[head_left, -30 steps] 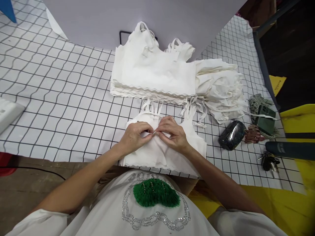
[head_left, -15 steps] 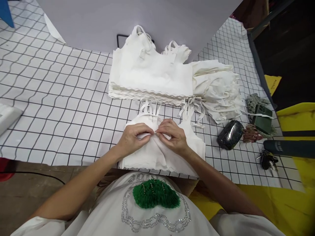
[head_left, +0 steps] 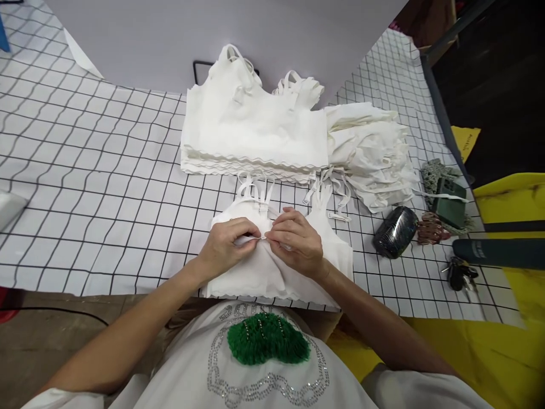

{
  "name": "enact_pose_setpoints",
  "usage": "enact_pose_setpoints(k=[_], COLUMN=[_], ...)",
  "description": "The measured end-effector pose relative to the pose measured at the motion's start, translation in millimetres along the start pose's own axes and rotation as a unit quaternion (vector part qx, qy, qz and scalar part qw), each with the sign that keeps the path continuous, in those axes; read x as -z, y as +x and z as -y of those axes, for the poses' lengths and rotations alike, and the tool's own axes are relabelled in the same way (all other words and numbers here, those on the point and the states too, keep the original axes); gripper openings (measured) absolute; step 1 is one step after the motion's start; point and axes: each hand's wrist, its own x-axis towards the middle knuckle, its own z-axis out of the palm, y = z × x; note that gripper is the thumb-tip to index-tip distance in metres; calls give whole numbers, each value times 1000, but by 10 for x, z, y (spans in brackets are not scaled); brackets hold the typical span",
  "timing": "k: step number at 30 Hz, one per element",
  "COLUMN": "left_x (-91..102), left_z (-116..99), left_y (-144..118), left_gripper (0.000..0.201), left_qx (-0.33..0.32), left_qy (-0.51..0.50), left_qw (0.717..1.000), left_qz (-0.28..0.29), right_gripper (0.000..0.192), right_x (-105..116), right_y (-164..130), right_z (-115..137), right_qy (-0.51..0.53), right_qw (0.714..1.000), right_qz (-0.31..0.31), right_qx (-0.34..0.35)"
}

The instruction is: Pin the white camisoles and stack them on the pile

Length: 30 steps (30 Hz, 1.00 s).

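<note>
Head camera looks down at a bench [head_left: 106, 187] covered with white paper marked in black squares. Both hands meet in the middle, close to the person's body. The left hand [head_left: 225, 247] and the right hand [head_left: 296, 241] each pinch a bit of a small white top [head_left: 272, 270] between thumb and fingers, and their fingertips almost touch. Something tiny and shiny sits between them, maybe a pin, but I cannot tell for sure. The top lies flat on the bench under the hands, with its thin straps [head_left: 255, 190] pointing away from the person. It looks soft, light and floppy, so it would bunch up easily; the edges or straps seem the best places to hold it. Behind it sits a neat stack of white tops [head_left: 251, 133], with a looser pile [head_left: 370, 150] beside it. No box or basket shows here. Off to the right lie a dark shiny pouch [head_left: 394, 224] and some keys [head_left: 460, 274].
</note>
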Motion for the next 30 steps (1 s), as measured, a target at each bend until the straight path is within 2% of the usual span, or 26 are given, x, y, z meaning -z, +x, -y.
enact_pose_setpoints(k=[22,26,30], left_x=[-3,2,35], left_z=[13,-5,-27], left_y=[0,1,11], left_gripper=[12,12,14], left_qx=[-13,-6,38], left_qy=[6,5,-27], left_qw=[1000,1000,999], left_qz=[-2,-3,5], right_gripper=[19,18,21], right_x=[-50,-12,112], right_y=[-34,-13,107], right_z=[1,-4,-27], right_qy=[-16,-15,-7], right_qw=[999,997,986], right_qz=[19,69,164], right_qx=[-26,-22,-30])
